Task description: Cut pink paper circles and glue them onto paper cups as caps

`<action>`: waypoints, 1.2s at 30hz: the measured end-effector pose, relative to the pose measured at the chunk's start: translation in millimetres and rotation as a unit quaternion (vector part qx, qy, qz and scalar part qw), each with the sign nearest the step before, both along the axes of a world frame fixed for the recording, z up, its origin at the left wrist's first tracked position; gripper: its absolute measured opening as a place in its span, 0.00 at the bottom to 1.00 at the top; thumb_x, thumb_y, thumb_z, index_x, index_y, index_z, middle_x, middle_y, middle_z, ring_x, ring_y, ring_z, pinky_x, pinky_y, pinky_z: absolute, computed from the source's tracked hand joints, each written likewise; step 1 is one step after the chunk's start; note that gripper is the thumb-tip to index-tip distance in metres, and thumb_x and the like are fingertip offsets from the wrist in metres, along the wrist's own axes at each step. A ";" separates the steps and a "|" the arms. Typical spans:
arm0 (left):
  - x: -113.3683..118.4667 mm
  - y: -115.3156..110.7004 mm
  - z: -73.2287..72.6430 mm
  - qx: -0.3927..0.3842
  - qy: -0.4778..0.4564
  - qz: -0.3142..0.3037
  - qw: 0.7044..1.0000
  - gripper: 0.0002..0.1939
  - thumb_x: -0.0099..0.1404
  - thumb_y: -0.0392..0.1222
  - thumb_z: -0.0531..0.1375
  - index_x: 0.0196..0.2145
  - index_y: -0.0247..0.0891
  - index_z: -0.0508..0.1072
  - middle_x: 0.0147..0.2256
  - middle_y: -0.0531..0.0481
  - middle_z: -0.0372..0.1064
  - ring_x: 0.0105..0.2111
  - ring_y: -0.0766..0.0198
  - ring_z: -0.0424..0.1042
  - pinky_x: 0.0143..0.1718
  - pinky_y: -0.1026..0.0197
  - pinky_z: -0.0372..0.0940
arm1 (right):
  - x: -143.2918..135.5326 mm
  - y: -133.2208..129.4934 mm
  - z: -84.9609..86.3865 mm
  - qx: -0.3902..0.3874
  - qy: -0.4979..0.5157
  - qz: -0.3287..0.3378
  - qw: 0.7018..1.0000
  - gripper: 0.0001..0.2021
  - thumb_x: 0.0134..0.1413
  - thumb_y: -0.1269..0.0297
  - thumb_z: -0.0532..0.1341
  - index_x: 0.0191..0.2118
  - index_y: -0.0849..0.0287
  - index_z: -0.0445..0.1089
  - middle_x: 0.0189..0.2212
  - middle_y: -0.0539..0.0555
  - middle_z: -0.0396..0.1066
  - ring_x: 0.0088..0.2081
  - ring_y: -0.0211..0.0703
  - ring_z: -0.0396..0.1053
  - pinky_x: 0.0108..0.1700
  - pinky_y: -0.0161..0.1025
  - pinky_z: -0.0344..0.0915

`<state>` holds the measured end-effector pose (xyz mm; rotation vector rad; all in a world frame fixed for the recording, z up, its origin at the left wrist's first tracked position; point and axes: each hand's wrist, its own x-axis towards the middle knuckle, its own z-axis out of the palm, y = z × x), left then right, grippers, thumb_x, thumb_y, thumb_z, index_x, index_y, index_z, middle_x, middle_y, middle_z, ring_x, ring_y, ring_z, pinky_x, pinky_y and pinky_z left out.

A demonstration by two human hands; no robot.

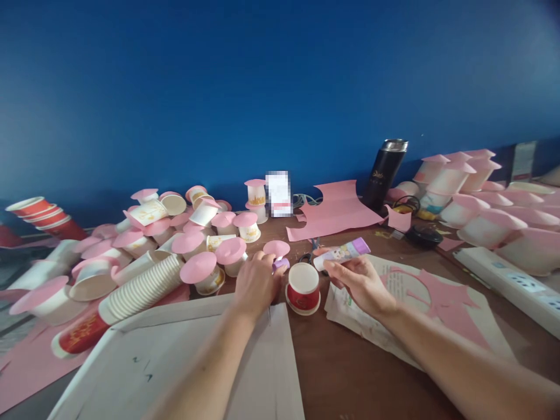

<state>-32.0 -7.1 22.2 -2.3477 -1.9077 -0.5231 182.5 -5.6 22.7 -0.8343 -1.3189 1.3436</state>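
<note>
In my right hand [361,283] is a glue stick [343,253] with a white and purple body, held tilted over the table. My left hand [259,283] is closed on a small purple cap [280,265]. Between the two hands a red paper cup [303,297] stands upside down, its pale base facing up. Just behind my left hand is a pink paper disc [276,248] on top of a cup.
Cups with pink discs crowd the left and far right. A cup stack [140,291] lies at left beside a white board [184,361]. Behind are cut pink paper [336,210], scissors [308,255] and a black bottle [385,175]. Paper scraps [450,303] lie at right.
</note>
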 end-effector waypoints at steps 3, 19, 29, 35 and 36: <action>1.1 -1.8 8.4 0.053 -0.101 -0.009 0.993 0.15 0.69 0.48 0.50 0.45 0.40 0.71 0.39 0.45 0.69 0.41 0.55 0.69 0.40 0.55 0.62 | -1.1 -2.4 1.0 0.006 0.004 -0.005 1.000 0.16 0.50 0.57 0.66 0.44 0.57 0.72 0.21 0.46 0.61 0.20 0.32 0.50 0.23 0.35 0.49; 20.7 -14.6 16.7 -0.162 -0.269 -0.156 0.937 0.29 0.51 0.52 0.67 0.49 0.44 0.67 0.48 0.48 0.69 0.48 0.54 0.68 0.47 0.53 0.63 | 6.9 -12.9 15.7 0.150 -0.117 -0.045 0.981 0.08 0.57 0.59 0.61 0.39 0.56 0.68 0.32 0.52 0.69 0.32 0.40 0.65 0.32 0.37 0.62; 22.4 -17.1 19.8 -0.157 -0.259 -0.153 0.941 0.25 0.52 0.50 0.66 0.47 0.44 0.67 0.45 0.51 0.70 0.45 0.56 0.69 0.43 0.57 0.63 | 6.1 -6.4 7.2 0.195 -0.213 -0.041 0.956 0.10 0.59 0.57 0.59 0.33 0.57 0.70 0.31 0.52 0.70 0.34 0.42 0.68 0.37 0.37 0.63; 21.5 -18.0 20.4 -0.150 -0.259 -0.162 0.940 0.25 0.53 0.51 0.66 0.47 0.45 0.67 0.46 0.50 0.70 0.46 0.55 0.68 0.45 0.56 0.63 | 6.1 -7.3 7.9 0.192 -0.226 -0.043 0.954 0.10 0.55 0.54 0.62 0.33 0.56 0.72 0.28 0.53 0.71 0.34 0.46 0.68 0.34 0.39 0.64; 21.4 -18.2 20.7 -0.148 -0.259 -0.165 0.940 0.25 0.53 0.51 0.66 0.47 0.45 0.67 0.46 0.50 0.70 0.46 0.55 0.68 0.45 0.56 0.63 | 6.6 -7.4 8.1 0.188 -0.227 -0.045 0.955 0.11 0.54 0.54 0.62 0.32 0.56 0.72 0.27 0.52 0.70 0.33 0.46 0.68 0.33 0.39 0.63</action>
